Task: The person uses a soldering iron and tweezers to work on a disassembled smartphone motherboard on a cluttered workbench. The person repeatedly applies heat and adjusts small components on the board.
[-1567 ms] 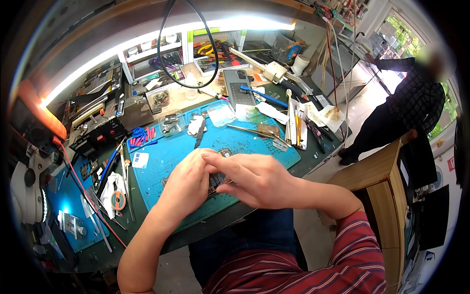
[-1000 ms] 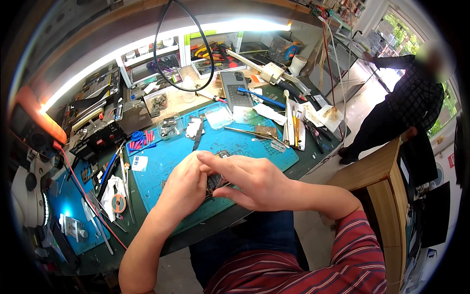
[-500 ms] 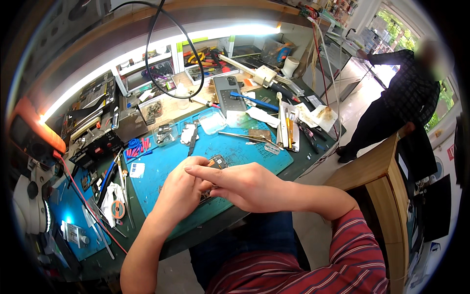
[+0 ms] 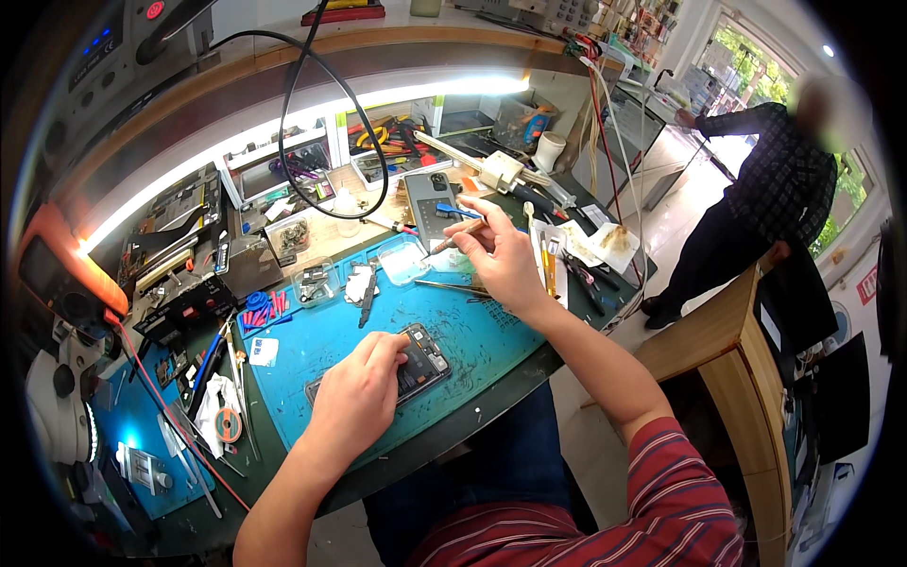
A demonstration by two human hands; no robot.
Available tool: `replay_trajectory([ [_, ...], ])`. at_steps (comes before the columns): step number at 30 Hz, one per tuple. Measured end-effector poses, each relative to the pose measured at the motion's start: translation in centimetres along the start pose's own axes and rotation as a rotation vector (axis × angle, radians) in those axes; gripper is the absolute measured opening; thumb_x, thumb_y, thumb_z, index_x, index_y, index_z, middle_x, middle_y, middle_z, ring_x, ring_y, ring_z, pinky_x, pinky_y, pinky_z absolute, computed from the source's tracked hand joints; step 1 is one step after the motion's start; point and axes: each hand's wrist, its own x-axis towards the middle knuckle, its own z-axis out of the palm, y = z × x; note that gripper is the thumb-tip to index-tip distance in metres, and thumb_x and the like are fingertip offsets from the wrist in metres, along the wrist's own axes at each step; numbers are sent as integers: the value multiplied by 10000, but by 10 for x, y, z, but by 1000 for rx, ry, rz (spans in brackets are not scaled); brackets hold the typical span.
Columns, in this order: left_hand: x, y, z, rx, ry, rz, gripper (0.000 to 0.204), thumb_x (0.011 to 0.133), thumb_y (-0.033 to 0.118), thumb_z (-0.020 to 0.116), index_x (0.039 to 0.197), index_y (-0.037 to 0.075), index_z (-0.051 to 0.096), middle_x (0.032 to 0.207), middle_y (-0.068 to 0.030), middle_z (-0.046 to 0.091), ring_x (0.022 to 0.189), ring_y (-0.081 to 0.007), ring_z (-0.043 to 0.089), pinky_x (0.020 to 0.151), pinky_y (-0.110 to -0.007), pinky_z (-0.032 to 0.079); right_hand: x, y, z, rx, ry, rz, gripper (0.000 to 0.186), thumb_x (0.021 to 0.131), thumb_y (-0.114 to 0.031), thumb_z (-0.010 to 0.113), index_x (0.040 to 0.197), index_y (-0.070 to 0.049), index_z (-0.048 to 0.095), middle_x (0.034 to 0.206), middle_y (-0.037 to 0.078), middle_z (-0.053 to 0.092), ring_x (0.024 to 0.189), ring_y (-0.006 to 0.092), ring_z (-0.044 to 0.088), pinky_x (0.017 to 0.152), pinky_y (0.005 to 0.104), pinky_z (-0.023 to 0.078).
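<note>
My left hand [image 4: 354, 402] is closed on an opened black phone [image 4: 423, 370] lying on the blue work mat [image 4: 312, 425], its fingertips at the phone's upper part. My right hand [image 4: 501, 265] grips a slim brownish pen-like tool [image 4: 444, 243], held slanting above the back of the mat near a clear plastic box [image 4: 399, 266]. Beside it are a grey phone [image 4: 425, 208], a blue brush [image 4: 452, 211] and long tweezers [image 4: 447, 287].
An orange meter [image 4: 57, 265] and lamp fixture [image 4: 52, 387] stand left, a black cable loop [image 4: 283, 123] hangs over the bench, and loose tools [image 4: 581, 274] lie right. Another person [image 4: 756, 189] stands beyond a wooden cabinet [image 4: 709, 321] at right.
My hands, earlier together over the phone, are apart. My right hand has moved up and away with a slim tool in it, exposing more of the phone. The view has shifted.
</note>
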Motion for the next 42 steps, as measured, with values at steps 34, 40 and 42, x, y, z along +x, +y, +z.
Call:
replay_trajectory([
  [34,8,-6,7,-83,190,0,97,900,42,798,965,2,737,874,-118,701,735,-267,685,661,-355,552,-47,-78,-8,44,-282,-106,549,1035,-61,702,1530,-2,472,1032,126,788,939,179,786,852,310,614],
  [40,8,-6,7,-67,171,9,104,919,83,792,964,15,727,899,-106,707,771,-292,702,679,-382,568,-46,-79,-8,2,-339,-197,590,1014,-37,710,1550,-14,464,1021,122,784,914,206,793,835,328,618],
  [42,7,-6,7,-52,161,12,109,930,105,787,966,25,722,915,-101,712,788,-307,712,686,-398,577,-45,-82,-7,-3,-373,-238,596,1005,-32,716,1549,-19,472,1012,120,783,906,220,796,829,335,620],
])
